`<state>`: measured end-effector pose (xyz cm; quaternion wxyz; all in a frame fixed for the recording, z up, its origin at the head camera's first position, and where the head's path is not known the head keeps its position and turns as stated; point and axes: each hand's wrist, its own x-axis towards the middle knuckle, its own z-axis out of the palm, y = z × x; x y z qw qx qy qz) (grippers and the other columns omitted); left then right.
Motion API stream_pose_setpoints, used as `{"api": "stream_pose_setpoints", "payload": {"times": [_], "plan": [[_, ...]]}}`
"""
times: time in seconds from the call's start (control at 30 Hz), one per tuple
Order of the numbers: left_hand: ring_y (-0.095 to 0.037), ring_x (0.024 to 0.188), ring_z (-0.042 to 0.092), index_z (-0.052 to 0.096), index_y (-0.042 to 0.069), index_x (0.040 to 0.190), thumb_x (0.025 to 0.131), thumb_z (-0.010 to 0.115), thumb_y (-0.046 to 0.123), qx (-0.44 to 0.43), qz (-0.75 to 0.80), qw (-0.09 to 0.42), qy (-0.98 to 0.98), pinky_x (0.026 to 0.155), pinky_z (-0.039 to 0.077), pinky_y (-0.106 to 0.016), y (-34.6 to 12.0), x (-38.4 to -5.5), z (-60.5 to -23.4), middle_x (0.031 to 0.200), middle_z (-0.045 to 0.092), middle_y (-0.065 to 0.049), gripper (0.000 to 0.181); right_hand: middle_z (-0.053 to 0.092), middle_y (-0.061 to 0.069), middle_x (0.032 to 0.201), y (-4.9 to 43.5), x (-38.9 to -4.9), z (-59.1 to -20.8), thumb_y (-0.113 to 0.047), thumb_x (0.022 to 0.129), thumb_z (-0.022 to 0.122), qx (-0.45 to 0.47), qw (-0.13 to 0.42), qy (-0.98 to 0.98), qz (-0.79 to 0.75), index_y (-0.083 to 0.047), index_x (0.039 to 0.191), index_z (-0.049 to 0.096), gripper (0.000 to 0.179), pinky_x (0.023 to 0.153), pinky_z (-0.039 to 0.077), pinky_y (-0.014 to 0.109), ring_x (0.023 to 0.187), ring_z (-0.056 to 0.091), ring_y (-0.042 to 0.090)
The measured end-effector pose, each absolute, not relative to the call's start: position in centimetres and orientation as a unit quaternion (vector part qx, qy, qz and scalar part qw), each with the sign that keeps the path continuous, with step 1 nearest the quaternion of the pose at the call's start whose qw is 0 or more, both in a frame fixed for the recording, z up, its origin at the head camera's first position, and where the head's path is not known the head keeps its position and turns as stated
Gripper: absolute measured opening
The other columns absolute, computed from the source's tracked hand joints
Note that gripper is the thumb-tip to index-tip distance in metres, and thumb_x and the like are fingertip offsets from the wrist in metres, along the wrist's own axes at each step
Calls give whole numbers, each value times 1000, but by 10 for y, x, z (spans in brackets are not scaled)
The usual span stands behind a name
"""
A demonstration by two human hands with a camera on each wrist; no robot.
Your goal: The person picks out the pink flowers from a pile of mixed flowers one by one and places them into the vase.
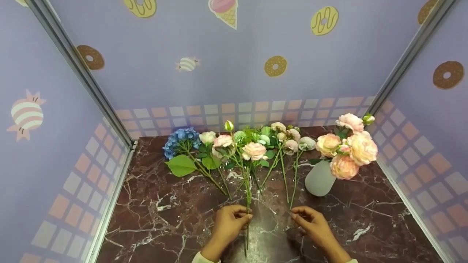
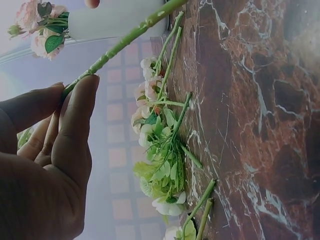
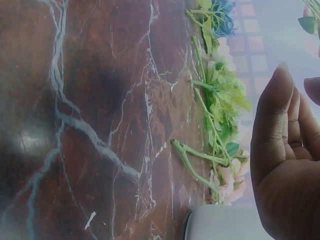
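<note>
My left hand (image 1: 231,223) pinches the green stem (image 2: 125,42) of a pale pink artificial rose spray (image 1: 255,151) between thumb and fingertips. The stem's cut end points toward me, below the hand. Nothing shows between the thumb and fingers of my right hand (image 1: 310,223), which are slightly apart and bent. Its fingertips overlap the lower end of a whitish flower's stem (image 1: 295,179) in the head view. Beyond that hand stands a pale grey vase (image 1: 319,179) with a bunch of peach-pink roses (image 1: 362,148) in it.
Across the back of the marble-patterned table (image 1: 157,226) lie a blue hydrangea (image 1: 181,140), a white flower (image 1: 207,137), green sprigs (image 1: 252,137) and small pink blooms (image 1: 291,146), stems toward me. Patterned panels (image 1: 234,84) close off the back and both sides.
</note>
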<state>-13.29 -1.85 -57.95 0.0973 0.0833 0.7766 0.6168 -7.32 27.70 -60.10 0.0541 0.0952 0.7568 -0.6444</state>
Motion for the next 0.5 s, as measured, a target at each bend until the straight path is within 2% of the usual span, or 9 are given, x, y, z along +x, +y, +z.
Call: {"api": "stream_pose_setpoints", "payload": {"times": [0.1, 0.2, 0.4, 0.5], "plan": [[-21, 64, 78, 88, 2, 99, 93, 88, -2, 86, 616, 109, 776, 58, 68, -32, -17, -132, -579, 83, 85, -11, 7, 74, 2, 101, 276, -74, -601, -7, 111, 70, 94, 54, 757, -645, 18, 136, 63, 36, 62, 64, 30, 82, 71, 9], [-17, 64, 77, 88, 2, 98, 93, 88, -3, 91, 618, 112, 773, 59, 68, -33, -17, -130, -578, 84, 85, -12, 7, 74, 1, 103, 275, -75, -602, -8, 112, 70, 89, 60, 758, -644, 19, 138, 62, 39, 63, 66, 31, 83, 73, 10], [-19, 66, 78, 87, -1, 98, 91, 89, -3, 107, 612, 97, 777, 57, 60, -17, -15, -126, -578, 84, 85, -12, 8, 76, -1, 104, 271, -78, -600, -11, 112, 71, 79, 66, 760, -642, 19, 140, 63, 41, 65, 68, 32, 84, 76, 12], [-17, 67, 78, 88, -1, 99, 91, 89, -4, 108, 615, 103, 774, 58, 59, -16, -14, -125, -577, 84, 86, -13, 8, 76, 1, 104, 269, -80, -599, -11, 111, 71, 79, 62, 762, -639, 17, 138, 65, 39, 65, 68, 34, 84, 75, 12]]}}
